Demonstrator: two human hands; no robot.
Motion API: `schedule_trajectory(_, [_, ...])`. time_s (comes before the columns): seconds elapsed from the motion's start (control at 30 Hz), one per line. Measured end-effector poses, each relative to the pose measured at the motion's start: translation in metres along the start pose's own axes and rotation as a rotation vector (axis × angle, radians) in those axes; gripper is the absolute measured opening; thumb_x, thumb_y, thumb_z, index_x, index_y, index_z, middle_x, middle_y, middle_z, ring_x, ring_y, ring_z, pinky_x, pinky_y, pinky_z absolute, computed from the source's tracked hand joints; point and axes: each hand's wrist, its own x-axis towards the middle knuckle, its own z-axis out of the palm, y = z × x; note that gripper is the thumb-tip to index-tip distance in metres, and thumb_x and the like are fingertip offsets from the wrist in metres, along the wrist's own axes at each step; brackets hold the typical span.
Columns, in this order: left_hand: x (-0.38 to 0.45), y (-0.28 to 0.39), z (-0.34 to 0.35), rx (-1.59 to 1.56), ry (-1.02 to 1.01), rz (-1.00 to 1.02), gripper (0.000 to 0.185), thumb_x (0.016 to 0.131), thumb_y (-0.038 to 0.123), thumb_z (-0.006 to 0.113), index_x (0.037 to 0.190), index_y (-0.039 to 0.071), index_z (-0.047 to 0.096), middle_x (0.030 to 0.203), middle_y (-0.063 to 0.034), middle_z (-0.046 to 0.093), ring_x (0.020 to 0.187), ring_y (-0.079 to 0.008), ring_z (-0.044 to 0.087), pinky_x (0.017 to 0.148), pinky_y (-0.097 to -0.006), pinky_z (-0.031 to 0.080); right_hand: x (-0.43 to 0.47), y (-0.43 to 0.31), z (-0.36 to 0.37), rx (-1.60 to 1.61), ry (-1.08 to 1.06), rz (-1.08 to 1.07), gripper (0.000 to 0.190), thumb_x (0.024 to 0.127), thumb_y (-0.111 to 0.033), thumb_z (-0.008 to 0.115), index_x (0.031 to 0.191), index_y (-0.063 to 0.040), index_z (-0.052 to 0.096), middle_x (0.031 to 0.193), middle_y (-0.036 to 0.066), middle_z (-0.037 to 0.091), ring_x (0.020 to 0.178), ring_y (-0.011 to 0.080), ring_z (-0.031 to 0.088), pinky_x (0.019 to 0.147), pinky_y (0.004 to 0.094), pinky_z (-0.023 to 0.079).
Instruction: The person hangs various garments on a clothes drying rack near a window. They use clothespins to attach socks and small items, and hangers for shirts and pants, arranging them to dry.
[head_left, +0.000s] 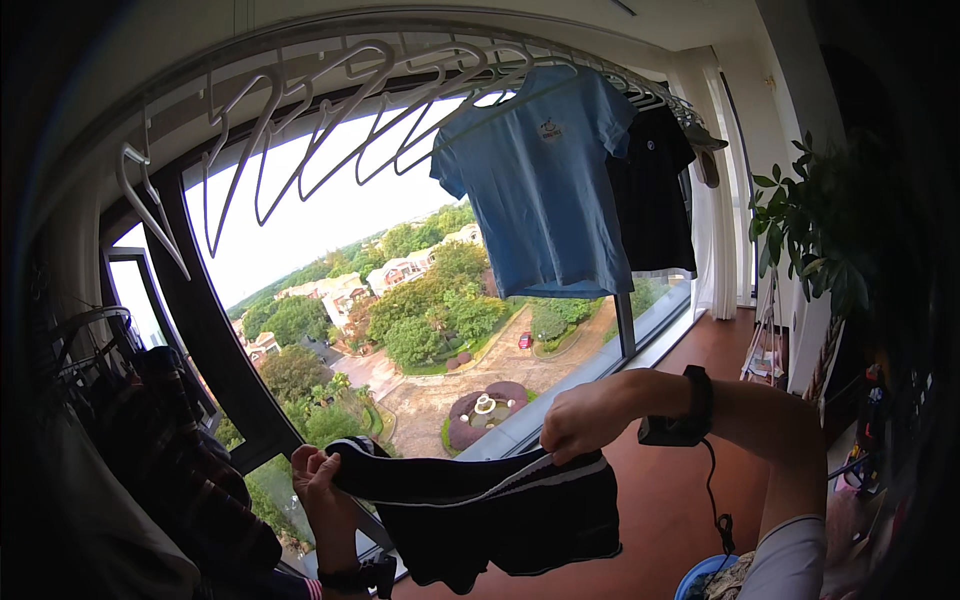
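A pair of black shorts (502, 525) with a white-edged waistband is stretched between my two hands, hanging below them. My left hand (321, 484) grips the left end of the waistband. My right hand (574, 426) pinches the waistband's right part. Above, several white hangers (367, 112) hang without clothes from a drying rail (247, 46). A blue T-shirt (544, 202) and a black garment (651, 187) hang farther right on the rail.
Dark clothes (187, 480) hang from a clip rack at the left. A large window (300, 285) stands in front. A blue tub (694, 574) with cloth in it is at the lower right. A potted plant (795, 217) and a white curtain (712, 187) are at the right.
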Motion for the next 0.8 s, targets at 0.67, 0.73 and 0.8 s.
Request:
schedule_trajectory(0.67, [0.037, -0.034, -0.057, 0.721, -0.025, 0.133, 0.019, 0.079, -0.010, 0.043, 0.083, 0.002, 0.057, 0.080, -0.0089, 0.065, 0.079, -0.0159, 0.062, 0.075, -0.0289, 0.047, 0.020, -0.018, 0.026, 0.014, 0.022, -0.137, 0.025, 0.083, -0.022, 0.057, 0.078, 0.001, 0.068, 0.076, 0.020, 0.066, 0.074, 0.0362, 0.063, 0.068, 0.0502, 0.049])
schedule_trajectory(0.73, [0.031, -0.031, -0.035, 0.729, -0.021, 0.234, 0.021, 0.081, -0.010, 0.039, 0.084, 0.003, 0.055, 0.080, -0.0101, 0.065, 0.078, -0.0177, 0.062, 0.076, -0.0307, 0.047, 0.010, -0.014, 0.015, -0.060, -0.010, -0.066, 0.025, 0.083, -0.021, 0.057, 0.075, 0.000, 0.067, 0.073, 0.018, 0.065, 0.073, 0.0338, 0.064, 0.066, 0.0502, 0.048])
schedule_trajectory(0.8, [0.022, -0.022, -0.016, 0.648, -0.050, 0.229, 0.021, 0.081, -0.008, 0.038, 0.087, 0.004, 0.054, 0.081, -0.0112, 0.064, 0.079, -0.0189, 0.062, 0.077, -0.0316, 0.047, -0.006, -0.005, -0.002, 0.053, 0.022, 0.053, 0.022, 0.087, -0.023, 0.059, 0.086, -0.004, 0.070, 0.074, 0.014, 0.066, 0.080, 0.0301, 0.064, 0.071, 0.0475, 0.049])
